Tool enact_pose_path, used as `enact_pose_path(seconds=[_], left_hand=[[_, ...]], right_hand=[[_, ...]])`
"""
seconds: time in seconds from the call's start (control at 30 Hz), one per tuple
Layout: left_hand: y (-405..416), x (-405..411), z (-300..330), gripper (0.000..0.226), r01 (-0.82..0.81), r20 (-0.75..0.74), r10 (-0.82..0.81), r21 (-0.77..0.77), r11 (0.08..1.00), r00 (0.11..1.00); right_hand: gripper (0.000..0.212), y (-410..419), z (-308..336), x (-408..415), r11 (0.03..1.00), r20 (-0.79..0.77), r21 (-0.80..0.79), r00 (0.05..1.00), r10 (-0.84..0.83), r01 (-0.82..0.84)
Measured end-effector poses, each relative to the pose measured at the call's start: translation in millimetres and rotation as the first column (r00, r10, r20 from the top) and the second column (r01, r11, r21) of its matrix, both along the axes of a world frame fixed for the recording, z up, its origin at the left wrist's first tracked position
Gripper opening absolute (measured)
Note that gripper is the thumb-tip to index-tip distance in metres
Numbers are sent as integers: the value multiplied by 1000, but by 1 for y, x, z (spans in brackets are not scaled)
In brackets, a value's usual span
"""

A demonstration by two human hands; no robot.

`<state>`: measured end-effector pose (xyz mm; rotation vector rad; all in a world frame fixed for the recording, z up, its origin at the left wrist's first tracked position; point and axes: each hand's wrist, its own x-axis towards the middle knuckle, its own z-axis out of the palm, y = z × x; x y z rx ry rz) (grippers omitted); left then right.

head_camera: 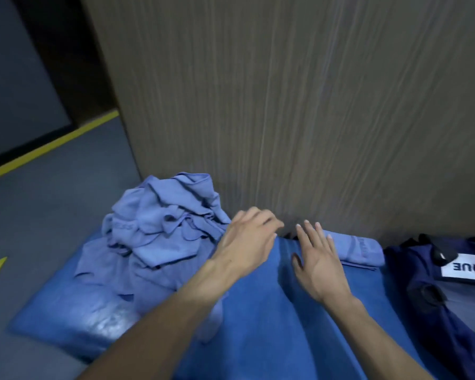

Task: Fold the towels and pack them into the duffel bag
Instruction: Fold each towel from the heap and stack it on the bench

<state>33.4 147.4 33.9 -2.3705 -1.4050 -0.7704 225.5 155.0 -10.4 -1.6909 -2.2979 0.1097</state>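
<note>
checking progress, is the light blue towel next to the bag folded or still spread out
Folded: the light blue towel lies as a compact layered rectangle beside the duffel bag, unlike the crumpled pile. Right hand rests by it.

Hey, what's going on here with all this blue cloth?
A person is folding towels on a blue mat beside a wood-grain panel. Both hands are open: the left hand hovers by the heap of unfolded towels, and the right hand lies flat next to a folded towel. The navy duffel bag sits at the right, and the folded towel lies outside it.
</note>
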Motion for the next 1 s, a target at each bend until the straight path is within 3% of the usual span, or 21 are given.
enact_pose_path(seconds=[0.13,0.23,0.3,0.4,0.47,0.53,0.63,0.73,0.83,0.9,1.0], left_hand=[[-26,-69,71,14,-217,102,200,208,954,975],[-23,-112,113,43,-515,-57,512,-48,856,857],[-14,-126,126,55,-614,-256,562,-220,758,786],[-6,-131,120,25,-588,-316,508,-263,764,801],[-3,-133,120,15,-560,-213,522,-216,799,826],[0,-138,130,22,-524,48,544,-210,825,838],[-2,-146,165,23,-470,445,532,-250,846,720],[-10,-149,207,25,-372,726,389,-196,907,567],[-21,-143,237,24,-191,839,168,-79,978,518],[-35,-131,253,22,-18,864,47,-43,999,502],[-58,-113,269,18,180,852,-67,-32,983,519]], right_hand=[[58,-20,11,-52,992,-160,17,979,123,-122],[58,-41,23,-73,984,-188,-10,967,174,-179],[58,-49,36,-82,980,-184,-20,964,191,-198],[55,-58,55,-89,982,-213,-21,960,181,-190],[54,-65,67,-92,982,-221,-17,958,182,-190],[54,-69,77,-92,981,-220,-15,958,186,-194],[51,-73,93,-89,984,-252,3,952,174,-179],[49,-79,108,-93,985,-329,6,930,167,-174],[58,-86,120,-104,984,-533,-76,840,97,-162],[68,-93,132,-111,964,-717,-184,697,2,-192],[87,-102,148,-118,930,-842,-293,521,-140,-224]])
